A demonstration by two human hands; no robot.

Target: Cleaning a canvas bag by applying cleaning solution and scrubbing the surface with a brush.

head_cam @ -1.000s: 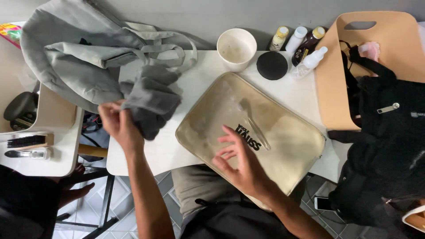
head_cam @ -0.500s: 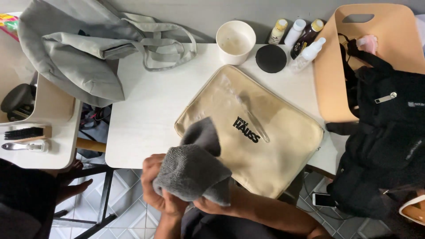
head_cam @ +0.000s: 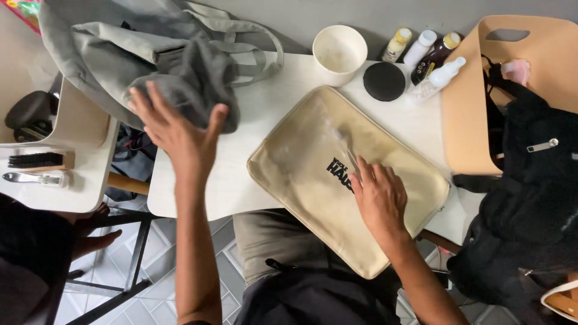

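Observation:
My left hand point(head_cam: 177, 135) hovers open with fingers spread over the table's left part, just beside a dark grey cloth point(head_cam: 195, 90). The cloth lies bunched on a light grey bag point(head_cam: 102, 54) at the back left. My right hand point(head_cam: 378, 195) lies palm down on a flat beige pouch point(head_cam: 301, 162) with a dark print, which rests at an angle on the white table point(head_cam: 241, 180). A thin pale streak point(head_cam: 349, 157) on the pouch runs up from my right fingertips; what it is stays too blurred to tell.
A white cup point(head_cam: 340, 51), a black round lid point(head_cam: 384, 80) and several small bottles point(head_cam: 421, 51) stand at the back. A tan bin point(head_cam: 475, 114) and a black bag point(head_cam: 536, 180) are on the right. A side shelf point(head_cam: 78, 180) on the left carries a brush point(head_cam: 36, 159).
Half a second ago both hands held the grey cloth over the pouch's near edge. The left hand has since carried it to the grey bag and let go; the right hand moved onto the pouch.

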